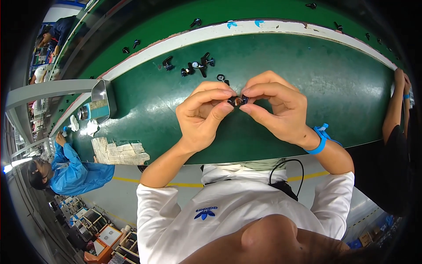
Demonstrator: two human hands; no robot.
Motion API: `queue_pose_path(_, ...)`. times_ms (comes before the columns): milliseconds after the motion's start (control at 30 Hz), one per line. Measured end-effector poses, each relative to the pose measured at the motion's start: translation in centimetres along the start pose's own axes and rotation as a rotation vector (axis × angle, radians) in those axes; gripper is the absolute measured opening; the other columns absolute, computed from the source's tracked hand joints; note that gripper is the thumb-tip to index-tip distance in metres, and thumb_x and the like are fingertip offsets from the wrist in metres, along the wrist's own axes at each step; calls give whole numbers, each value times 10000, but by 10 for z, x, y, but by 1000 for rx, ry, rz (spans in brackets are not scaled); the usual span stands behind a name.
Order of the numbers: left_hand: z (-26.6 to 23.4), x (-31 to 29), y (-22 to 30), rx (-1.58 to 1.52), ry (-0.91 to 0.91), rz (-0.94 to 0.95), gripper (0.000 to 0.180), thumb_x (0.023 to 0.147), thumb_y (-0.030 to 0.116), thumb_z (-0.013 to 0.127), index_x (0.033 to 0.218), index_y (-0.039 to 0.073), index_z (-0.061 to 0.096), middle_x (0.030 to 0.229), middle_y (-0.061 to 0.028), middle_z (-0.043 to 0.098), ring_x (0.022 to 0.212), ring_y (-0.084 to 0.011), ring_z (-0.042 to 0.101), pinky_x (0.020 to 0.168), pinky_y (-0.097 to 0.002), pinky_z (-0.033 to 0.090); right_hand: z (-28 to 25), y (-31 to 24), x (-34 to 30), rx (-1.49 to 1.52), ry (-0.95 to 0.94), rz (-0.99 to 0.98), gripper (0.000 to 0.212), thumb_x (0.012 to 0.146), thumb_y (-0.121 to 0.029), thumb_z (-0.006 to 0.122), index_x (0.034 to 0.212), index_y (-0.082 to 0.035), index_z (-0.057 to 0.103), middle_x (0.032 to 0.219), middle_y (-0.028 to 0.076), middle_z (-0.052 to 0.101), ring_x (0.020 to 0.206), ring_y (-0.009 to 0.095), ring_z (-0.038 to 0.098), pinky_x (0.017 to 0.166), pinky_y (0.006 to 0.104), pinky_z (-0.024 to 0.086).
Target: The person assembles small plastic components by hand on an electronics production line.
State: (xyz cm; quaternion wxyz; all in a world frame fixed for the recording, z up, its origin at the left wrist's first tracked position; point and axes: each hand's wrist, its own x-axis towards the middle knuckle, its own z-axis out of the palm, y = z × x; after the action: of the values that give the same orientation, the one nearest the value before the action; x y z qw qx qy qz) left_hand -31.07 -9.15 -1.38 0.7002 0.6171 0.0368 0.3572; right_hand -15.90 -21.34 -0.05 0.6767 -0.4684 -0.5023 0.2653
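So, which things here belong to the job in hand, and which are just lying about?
Seemingly in the job:
small dark part with brownish middle, pinched by left hand and right hand
shiny black parts on the green table

Seemingly just lying about:
crumpled white tissues
grey metal tray
flat, creased, pale sheet

This looks like a factory assembly line — a green workbench point(347, 79) crosses the middle, black parts point(196, 22) dot a green conveyor-like strip point(263, 9) along the top, and a blue-smocked worker point(83, 176) is at left.
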Motion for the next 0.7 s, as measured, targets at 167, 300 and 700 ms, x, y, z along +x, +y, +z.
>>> queue_pose_path(167,-1,-1,0,-29,-10,-40,194,871,-73,652,1063,-46,654,1097,-163,594,955,-200,625,808,-292,547,1,0,-1,18,19,8,271,779,137,706,1030,65,634,1035,176,610,906,203,634,747,281,560)
queue_pose_path(300,1,0,-1,-3,-12,-15,201,858,-89,658,1054,-47,656,1091,-162,595,956,-198,626,812,-293,551,-1,2,-3,-74,-14,-50,248,767,113,733,996,57,655,996,173,628,873,203,641,712,284,556)
queue_pose_path(700,-2,3,0,140,-80,108,153,801,-100,710,933,-26,687,977,-148,627,926,-242,661,778,-320,572,0,5,-5,-124,16,-101,178,762,56,760,932,32,711,890,153,661,737,181,660,595,258,549)
